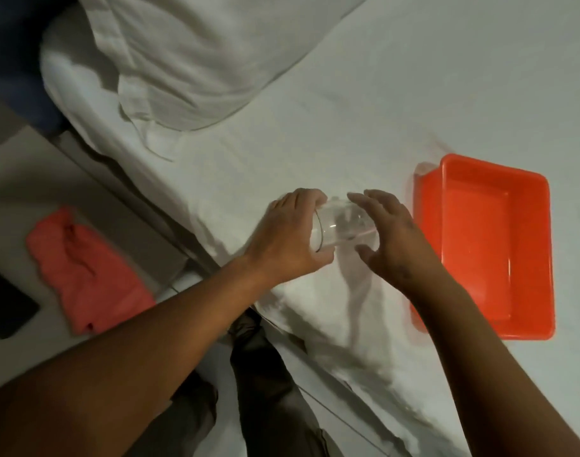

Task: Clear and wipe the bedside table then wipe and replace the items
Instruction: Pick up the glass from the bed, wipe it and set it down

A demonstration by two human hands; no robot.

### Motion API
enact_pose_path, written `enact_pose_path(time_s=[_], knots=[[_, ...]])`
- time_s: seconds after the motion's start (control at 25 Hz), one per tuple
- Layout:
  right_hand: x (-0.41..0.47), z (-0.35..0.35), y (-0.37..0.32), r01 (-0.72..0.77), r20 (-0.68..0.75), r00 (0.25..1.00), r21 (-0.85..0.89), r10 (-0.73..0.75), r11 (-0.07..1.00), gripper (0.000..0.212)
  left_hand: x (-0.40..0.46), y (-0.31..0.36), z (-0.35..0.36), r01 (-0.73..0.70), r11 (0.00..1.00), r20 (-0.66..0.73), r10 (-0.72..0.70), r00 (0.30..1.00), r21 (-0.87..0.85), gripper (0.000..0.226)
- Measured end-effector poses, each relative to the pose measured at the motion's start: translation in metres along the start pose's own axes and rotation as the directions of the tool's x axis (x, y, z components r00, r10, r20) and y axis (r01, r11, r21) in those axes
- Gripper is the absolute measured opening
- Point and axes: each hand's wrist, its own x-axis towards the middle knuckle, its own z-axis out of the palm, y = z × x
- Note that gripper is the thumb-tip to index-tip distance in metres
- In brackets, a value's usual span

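Note:
A clear drinking glass (pixel 343 227) lies tilted on its side above the white bed, its mouth facing left. My left hand (pixel 288 239) grips it around the rim end. At the glass's base end, my right hand (pixel 392 235) has its fingers spread and touching or nearly touching the glass. A coral-pink cloth (pixel 84 272) lies crumpled on the grey bedside table (pixel 25 179) at the left, beside a dark phone (pixel 5 305).
An empty orange plastic tub (pixel 489 245) sits on the bed sheet (pixel 381 110) to the right of my hands. A white pillow (pixel 196 54) lies at the head of the bed. My trouser legs show below, between table and bed.

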Motion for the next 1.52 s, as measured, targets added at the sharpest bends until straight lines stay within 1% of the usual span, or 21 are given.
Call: enact_pose_path(time_s=[0.12,0.24,0.4,0.52,0.56,0.64,0.72,0.76,0.88,0.96,1.04,1.08,1.16,1.2,1.24,1.28,1.32,1.4,1.44,1.48,1.52], knots=[[0.012,0.013,-0.005,-0.007,-0.115,0.993,0.17,0.027,0.985,0.067,-0.001,0.0,-0.013,0.111,0.96,-0.022,-0.12,0.993,-0.259,0.079],[0.017,0.026,-0.04,0.028,-0.164,0.986,0.377,0.037,0.926,0.063,-0.012,-0.012,-0.044,0.173,0.778,-0.057,-0.259,0.964,-0.604,0.085],[0.015,0.06,-0.128,0.059,-0.116,0.993,0.57,0.009,0.819,0.061,-0.064,-0.042,-0.089,0.162,0.509,-0.11,-0.462,0.88,-0.845,0.073],[0.018,0.106,-0.21,0.059,0.001,0.997,0.683,-0.081,0.728,0.043,-0.113,-0.078,-0.122,0.106,0.43,-0.224,-0.648,0.728,-0.897,0.061],[0.02,0.121,-0.233,0.041,0.069,0.99,0.707,-0.126,0.706,0.042,-0.128,-0.092,-0.131,0.085,0.412,-0.255,-0.7,0.666,-0.907,0.056],[0.028,0.152,-0.275,0.044,0.229,0.933,0.691,-0.277,0.722,0.05,-0.168,-0.126,-0.152,0.049,0.388,-0.311,-0.802,0.511,-0.92,0.04],[0.043,0.179,-0.301,0.106,0.313,0.87,0.635,-0.38,0.765,0.055,-0.21,-0.16,-0.164,0.002,0.34,-0.318,-0.88,0.352,-0.94,0.025],[0.055,0.195,-0.309,0.135,0.3,0.88,0.584,-0.367,0.801,0.06,-0.23,-0.173,-0.168,-0.033,0.309,-0.305,-0.908,0.288,-0.95,0.022],[0.088,0.251,-0.332,0.192,0.262,0.929,0.258,-0.26,0.947,0.067,-0.274,-0.201,-0.171,-0.133,0.262,-0.282,-0.944,0.17,-0.956,0.021],[0.093,0.284,-0.347,0.288,0.276,0.918,0.031,-0.285,0.957,0.083,-0.287,-0.211,-0.171,-0.157,0.251,-0.274,-0.95,0.147,-0.955,0.029],[0.097,0.302,-0.351,0.39,0.261,0.89,-0.016,-0.373,0.921,0.075,-0.287,-0.212,-0.17,-0.187,0.214,-0.241,-0.961,0.133,-0.959,0.048],[0.1,0.305,-0.351,0.389,0.256,0.886,0.043,-0.387,0.92,0.065,-0.286,-0.212,-0.171,-0.203,0.192,-0.219,-0.968,0.119,-0.96,0.055],[0.105,0.298,-0.347,0.258,0.279,0.895,0.31,-0.347,0.915,0.049,-0.284,-0.209,-0.173,-0.22,0.195,-0.218,-0.972,0.084,-0.956,0.05],[0.104,0.286,-0.344,0.203,0.267,0.895,0.469,-0.357,0.859,0.044,-0.281,-0.207,-0.176,-0.222,0.202,-0.224,-0.972,0.078,-0.954,0.041],[0.097,0.269,-0.345,0.205,0.226,0.882,0.606,-0.413,0.769,0.038,-0.279,-0.205,-0.179,-0.2,0.219,-0.238,-0.968,0.077,-0.955,0.029],[0.083,0.252,-0.348,0.258,0.173,0.845,0.699,-0.507,0.668,0.034,-0.273,-0.203,-0.181,-0.148,0.247,-0.262,-0.961,0.09,-0.958,0.015],[0.067,0.237,-0.355,0.359,0.107,0.791,0.715,-0.602,0.599,0.032,-0.267,-0.2,-0.18,-0.102,0.273,-0.284,-0.952,0.112,-0.957,0.006],[0.041,0.223,-0.373,0.576,0.0,0.697,0.596,-0.717,0.56,0.034,-0.254,-0.191,-0.172,-0.122,0.26,-0.281,-0.936,0.213,-0.958,0.009],[0.036,0.221,-0.379,0.613,-0.04,0.707,0.533,-0.706,0.583,0.037,-0.247,-0.185,-0.168,-0.143,0.234,-0.266,-0.923,0.278,-0.962,0.016],[0.035,0.217,-0.386,0.575,-0.059,0.762,0.519,-0.645,0.632,0.039,-0.242,-0.18,-0.166,-0.145,0.216,-0.253,-0.912,0.323,-0.965,0.023],[0.038,0.214,-0.393,0.448,-0.049,0.85,0.591,-0.524,0.671,0.038,-0.239,-0.177,-0.165,-0.135,0.209,-0.243,-0.909,0.338,-0.969,0.031]])
